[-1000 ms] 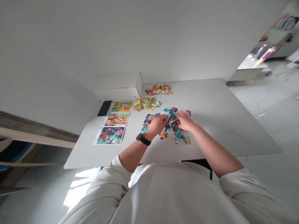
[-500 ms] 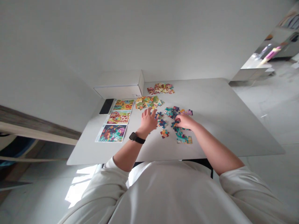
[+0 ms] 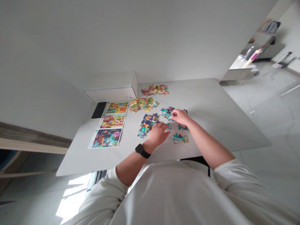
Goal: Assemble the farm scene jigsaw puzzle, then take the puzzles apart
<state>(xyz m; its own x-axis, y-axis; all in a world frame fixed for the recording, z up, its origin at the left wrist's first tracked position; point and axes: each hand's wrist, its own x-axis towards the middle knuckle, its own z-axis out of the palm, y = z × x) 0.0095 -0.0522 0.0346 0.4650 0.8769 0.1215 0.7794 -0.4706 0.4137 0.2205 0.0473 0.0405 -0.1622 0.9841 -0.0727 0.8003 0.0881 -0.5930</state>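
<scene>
My left hand (image 3: 158, 135) lies low over the dark-blue and teal puzzle pieces (image 3: 143, 128), fingers apart and thumb out to the side. Its palm covers part of the table and some pieces. My right hand (image 3: 181, 117) pinches a puzzle piece (image 3: 171, 117) at the edge of a teal cluster (image 3: 165, 113); the fingers partly hide that piece. Below the right wrist, a joined teal strip of puzzle (image 3: 180, 138) rests near the table's front, with a pinkish piece (image 3: 182, 127) just above it.
Left of the pieces lie three picture sheets (image 3: 106, 138) in a column, beside a dark phone (image 3: 99, 110). A white box (image 3: 111, 94) stands against the wall. Yellow-green pieces (image 3: 142, 104) and a reddish pile (image 3: 155, 89) sit farther back on the grey table (image 3: 211, 103).
The left hand has moved right and toward me, uncovering blue pieces and covering where an orange piece lay. My right hand has shifted away from me to the teal cluster. The view has turned slightly.
</scene>
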